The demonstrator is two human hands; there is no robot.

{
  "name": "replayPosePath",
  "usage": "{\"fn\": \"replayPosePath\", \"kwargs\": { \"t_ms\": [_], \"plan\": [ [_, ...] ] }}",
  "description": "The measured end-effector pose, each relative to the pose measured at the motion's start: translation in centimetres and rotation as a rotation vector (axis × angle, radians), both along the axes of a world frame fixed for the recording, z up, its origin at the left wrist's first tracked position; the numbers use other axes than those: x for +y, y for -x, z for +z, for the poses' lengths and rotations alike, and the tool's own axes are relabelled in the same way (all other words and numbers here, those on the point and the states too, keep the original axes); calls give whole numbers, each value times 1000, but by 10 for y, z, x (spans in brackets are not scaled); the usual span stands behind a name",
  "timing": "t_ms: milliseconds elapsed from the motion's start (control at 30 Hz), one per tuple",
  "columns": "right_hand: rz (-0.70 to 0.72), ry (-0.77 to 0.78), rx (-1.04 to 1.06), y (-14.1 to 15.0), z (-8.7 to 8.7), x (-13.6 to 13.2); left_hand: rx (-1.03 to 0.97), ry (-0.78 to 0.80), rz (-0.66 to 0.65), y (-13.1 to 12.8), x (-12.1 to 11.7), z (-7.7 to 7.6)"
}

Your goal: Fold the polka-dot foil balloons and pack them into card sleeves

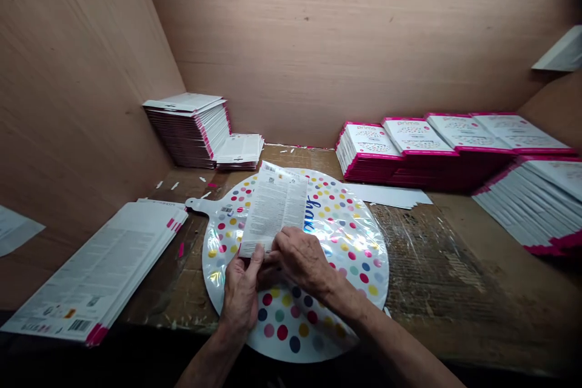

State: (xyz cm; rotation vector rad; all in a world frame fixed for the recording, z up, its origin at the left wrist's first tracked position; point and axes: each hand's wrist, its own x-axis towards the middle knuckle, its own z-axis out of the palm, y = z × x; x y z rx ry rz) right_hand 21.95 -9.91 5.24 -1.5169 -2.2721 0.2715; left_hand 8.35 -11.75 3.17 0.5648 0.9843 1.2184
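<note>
A round foil balloon [350, 242], white with coloured polka dots and blue script, lies flat on the table, its tab pointing left. On top of it rests a printed paper sheet [273, 209] with a barcode near its far end. My left hand [240, 291] pinches the sheet's near left corner. My right hand [300, 260] grips its near edge from the right, fingers meeting the left hand. Both hands rest over the balloon and hide its middle.
Stacks of white, pink-edged packets stand at the far right and right edge. Other printed stacks lie at the far left and near left. A loose white sheet sits behind the balloon. Plywood walls rise on three sides of the worn table, with small paper scraps scattered on it.
</note>
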Motion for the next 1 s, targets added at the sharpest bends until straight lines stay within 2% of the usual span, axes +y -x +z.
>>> {"fn": "replayPosePath", "kwargs": {
  "t_ms": [100, 167, 233, 300, 333, 433, 500, 567, 600, 667, 733, 800, 900, 1000],
  "plan": [
    [-28, 12, 449, -3, -4, 4, 76, -8, 60, 16, 16, 0],
    [-2, 77, 611, 2, -5, -7, 130, -20, 100, 27, 40, 0],
    [171, 207, 554, 13, -9, -26, 196, -28, 122, 36, 76, 4],
    [348, 320, 416, 26, -18, -47, 290, -51, 121, 41, 123, 11],
    [385, 358, 353, 32, -23, -55, 352, -79, 125, 42, 148, 15],
    [372, 403, 246, 40, -35, -64, 462, -95, 168, 45, 213, 28],
    [366, 363, 225, 36, -35, -59, 558, -79, 169, 51, 231, 32],
    [361, 300, 213, 30, -29, -48, 659, -58, 132, 63, 221, 30],
    [326, 267, 192, 29, -25, -39, 728, -71, 109, 71, 206, 27],
    [211, 215, 108, 31, -16, -16, 908, -150, 89, 89, 159, 15],
    [92, 170, -12, 47, -7, 14, 1436, -432, 148, 103, 103, -3],
    [24, 127, -113, 75, 1, 47, 1707, -517, 217, 108, 53, -23],
    [-4, 165, -266, 130, 9, 89, 1784, -614, 143, 97, 8, -49],
    [14, 246, -311, 175, 14, 108, 1726, -651, 96, 80, -7, -60]
  ]
}}
